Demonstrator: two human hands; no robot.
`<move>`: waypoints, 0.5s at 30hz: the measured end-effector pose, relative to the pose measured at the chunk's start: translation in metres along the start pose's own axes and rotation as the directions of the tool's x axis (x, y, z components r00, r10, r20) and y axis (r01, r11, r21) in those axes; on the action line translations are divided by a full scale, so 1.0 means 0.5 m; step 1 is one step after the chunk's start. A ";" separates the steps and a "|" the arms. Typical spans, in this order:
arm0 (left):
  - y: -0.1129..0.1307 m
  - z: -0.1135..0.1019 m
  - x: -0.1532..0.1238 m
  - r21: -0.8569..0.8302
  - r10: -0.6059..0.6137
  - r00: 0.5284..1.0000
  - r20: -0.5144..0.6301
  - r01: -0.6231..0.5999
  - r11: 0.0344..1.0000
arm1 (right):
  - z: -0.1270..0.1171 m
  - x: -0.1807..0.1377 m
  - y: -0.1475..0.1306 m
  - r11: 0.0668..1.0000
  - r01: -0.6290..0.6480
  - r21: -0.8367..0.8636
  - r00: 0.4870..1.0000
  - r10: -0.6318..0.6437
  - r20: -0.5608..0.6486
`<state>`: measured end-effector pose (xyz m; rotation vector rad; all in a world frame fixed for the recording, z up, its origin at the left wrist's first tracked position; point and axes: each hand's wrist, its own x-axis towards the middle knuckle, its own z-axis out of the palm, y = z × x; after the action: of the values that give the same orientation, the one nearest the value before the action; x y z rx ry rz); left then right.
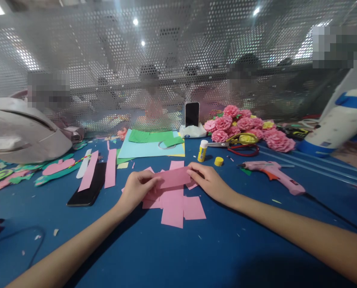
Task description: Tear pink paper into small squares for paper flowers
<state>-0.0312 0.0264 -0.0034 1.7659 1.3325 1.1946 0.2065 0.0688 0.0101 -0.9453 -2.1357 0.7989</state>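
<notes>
Blue table (172, 256), perforated metal screen (178, 48) at the far side, people (153, 106) behind it blurred; left hand (139, 185) and right hand (209, 181) each pinch an end of the pink strip (174, 177), flat and rectangular, held at centre above pink pieces (173, 206) it partly hides; ruffled flowers (231, 111) far right; bag (54, 138) cut off at left, its contents not visible.

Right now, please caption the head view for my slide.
Left hand and right hand hold a pink strip above pink pieces.
</notes>
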 end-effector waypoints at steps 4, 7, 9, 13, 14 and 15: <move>-0.002 -0.003 0.003 -0.060 -0.098 0.995 -0.019 0.097 0.993 | 0.000 0.003 -0.002 0.988 -0.030 0.151 0.999 0.027 0.019; -0.002 -0.003 0.001 -0.084 -0.129 0.992 -0.010 0.128 0.988 | 0.002 0.003 -0.001 0.964 -0.076 0.254 0.997 0.065 0.051; 0.000 -0.001 0.000 -0.088 -0.129 0.992 -0.003 0.128 0.988 | 0.002 0.001 0.000 0.946 -0.105 0.308 0.994 0.090 0.063; 0.005 0.002 -0.001 -0.081 -0.103 0.995 0.002 0.103 0.991 | 0.006 -0.002 0.002 0.933 -0.097 0.346 0.995 0.085 0.048; 0.006 0.002 -0.001 -0.080 -0.095 0.995 -0.002 0.094 0.992 | 0.008 -0.003 0.002 0.942 -0.078 0.327 0.997 0.070 0.037; 0.005 0.002 -0.001 -0.079 -0.088 0.996 -0.010 0.087 0.993 | 0.010 -0.004 0.002 0.954 -0.062 0.292 0.998 0.056 0.031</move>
<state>-0.0291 0.0253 -0.0017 1.6303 1.3378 1.1964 0.2043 0.0663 0.0058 -0.8479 -1.9445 1.1257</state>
